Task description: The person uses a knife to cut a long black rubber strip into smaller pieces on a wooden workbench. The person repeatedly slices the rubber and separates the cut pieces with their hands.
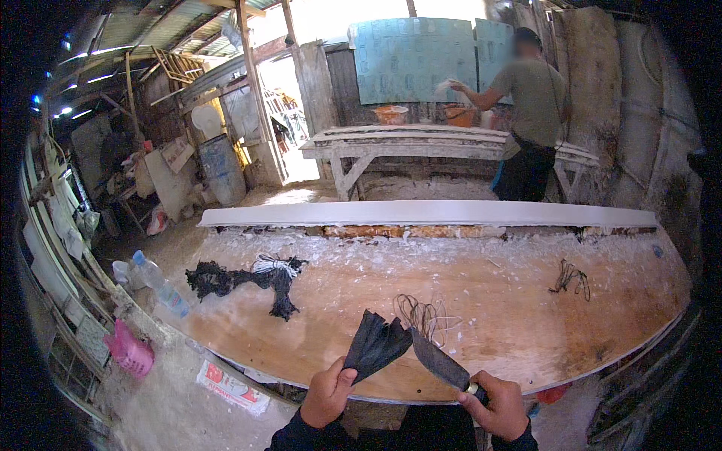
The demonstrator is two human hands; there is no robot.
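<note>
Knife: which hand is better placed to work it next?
Right, probably: the right hand grips the knife at its handle end, while the left hand is occupied holding black material.

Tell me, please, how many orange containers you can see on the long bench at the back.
2: one orange container towards the left of the bench, the other container to its right, nearer the co-worker. The co-worker's body may hide more.

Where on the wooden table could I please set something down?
Mostly bare brown plywood lies between the tangled beige cords and dark looped cord further right. Crowded: left, black lacy bundles; near middle, left hand with black strips, right hand with flat dark tool.
</note>
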